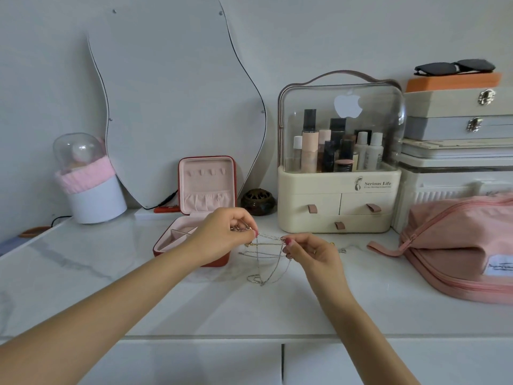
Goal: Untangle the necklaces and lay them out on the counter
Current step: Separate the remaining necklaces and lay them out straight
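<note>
A tangle of thin silver necklaces [268,259] hangs between my two hands above the white marble counter [116,276]. My left hand [222,234] pinches one end of the chains near the open jewellery box. My right hand [311,252] pinches the other end a short way to the right. Several strands stretch across between the fingertips, and loops droop down to touch the counter. A short bit of chain [342,250] lies on the counter just beyond my right hand.
An open red jewellery box [206,187] with pink lining stands behind my left hand. A cream cosmetics organiser [340,207] sits at the back right, a pink zip bag [455,245] on the right, a wavy mirror [172,101] and a small dark pot [258,201] behind.
</note>
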